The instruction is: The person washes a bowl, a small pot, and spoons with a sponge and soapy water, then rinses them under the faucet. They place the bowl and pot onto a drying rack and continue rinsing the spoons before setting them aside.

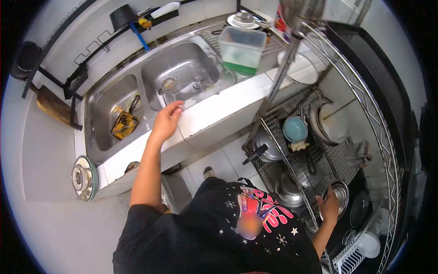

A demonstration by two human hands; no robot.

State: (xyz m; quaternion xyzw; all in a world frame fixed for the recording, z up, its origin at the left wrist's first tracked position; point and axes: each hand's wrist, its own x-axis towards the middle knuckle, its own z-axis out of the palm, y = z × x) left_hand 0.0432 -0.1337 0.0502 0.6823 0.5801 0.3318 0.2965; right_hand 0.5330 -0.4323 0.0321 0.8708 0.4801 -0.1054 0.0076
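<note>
My left hand (167,121) hovers over the white tiled counter edge (214,109) in front of the sink, its fingers stretched out and holding nothing. Beyond its fingertips is the right sink basin (153,68), with wet metal items lying by the drain. On the other side, my right hand (329,206) grips the rim of a round stainless steel bowl (342,194) at the wire rack (335,166). Part of the bowl is hidden behind the hand. Close by on the rack are metal pots (289,192).
The left basin (102,98) holds a yellow and black item (124,125). A plastic container (242,48) stands right of the sink. Stacked plates (84,178) rest at the counter's left end. The rack's metal post (278,82) rises beside the counter. Blue bowls (295,129) and a white dish rack (358,255) are rightward.
</note>
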